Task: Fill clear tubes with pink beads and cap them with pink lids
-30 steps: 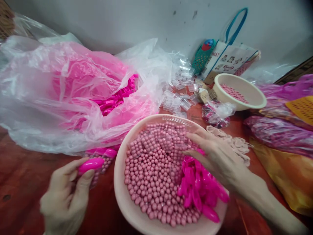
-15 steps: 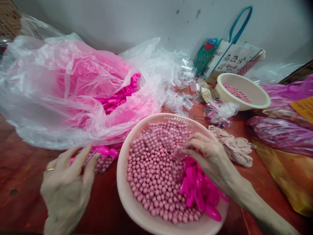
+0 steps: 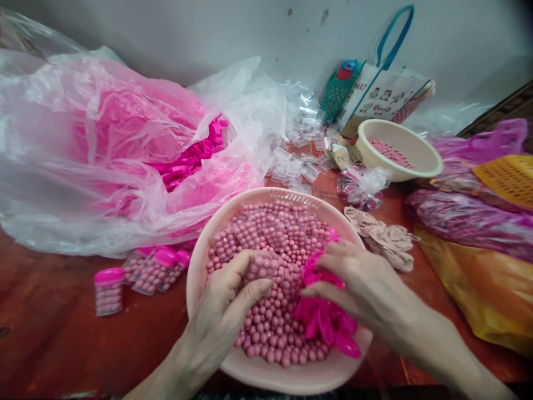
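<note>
A pink basin (image 3: 291, 383) holds many loose pink beads (image 3: 270, 339) and several small clear boxes filled with beads (image 3: 233, 239). Over its left part, my left hand (image 3: 225, 300) grips a clear bead-filled box (image 3: 263, 268) between thumb and fingers. My right hand (image 3: 353, 272), slightly blurred, reaches into a heap of magenta caps (image 3: 320, 319) at the basin's right side. Its thumb and fingers are apart, touching the caps. Left of the basin, a capped box of beads (image 3: 109, 294) stands upright. More capped boxes (image 3: 154, 269) lie beside it.
A large plastic bag of magenta caps (image 3: 191, 161) lies at back left. Empty clear boxes (image 3: 295, 166) are scattered behind the basin. Back right, a cream bowl (image 3: 428, 161) holds more beads. Beige cloth (image 3: 383, 236) and purple plastic packages (image 3: 466, 222) lie on the right.
My left hand has moved from the capped boxes into the basin and now holds a bead-filled box. One capped box stands where it was. My right hand has shifted down onto the caps.
</note>
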`<state>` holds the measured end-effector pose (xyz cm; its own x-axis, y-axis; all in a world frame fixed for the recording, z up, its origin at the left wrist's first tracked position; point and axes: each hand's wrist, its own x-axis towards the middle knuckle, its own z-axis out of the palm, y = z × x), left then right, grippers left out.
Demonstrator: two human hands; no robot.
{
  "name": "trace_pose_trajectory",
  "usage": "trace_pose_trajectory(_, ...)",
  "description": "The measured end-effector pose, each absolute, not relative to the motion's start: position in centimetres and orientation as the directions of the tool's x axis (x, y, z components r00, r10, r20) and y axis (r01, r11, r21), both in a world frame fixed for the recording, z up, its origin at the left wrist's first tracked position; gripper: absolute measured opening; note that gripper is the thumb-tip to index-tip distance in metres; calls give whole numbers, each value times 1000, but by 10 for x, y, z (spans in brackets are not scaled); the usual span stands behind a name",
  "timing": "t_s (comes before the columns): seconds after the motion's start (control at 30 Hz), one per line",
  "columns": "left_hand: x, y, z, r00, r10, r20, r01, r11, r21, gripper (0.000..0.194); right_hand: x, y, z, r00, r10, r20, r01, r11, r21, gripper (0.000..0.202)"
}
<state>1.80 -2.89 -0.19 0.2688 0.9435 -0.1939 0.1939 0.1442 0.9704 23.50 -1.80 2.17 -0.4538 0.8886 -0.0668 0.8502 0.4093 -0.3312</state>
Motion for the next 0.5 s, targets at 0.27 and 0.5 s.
trace_pose_trajectory(0.27, 13, -33, -3, 300, 925, -234, 138, 200, 970, 16, 225, -31, 6, -443, 896, -29, 746, 350, -566, 3)
trace_pose_trajectory(0.5, 13, -36, -3, 304, 931, -200, 167, 154, 974, 22, 214, -5, 30, -241, 945, -222, 308, -142, -941, 19)
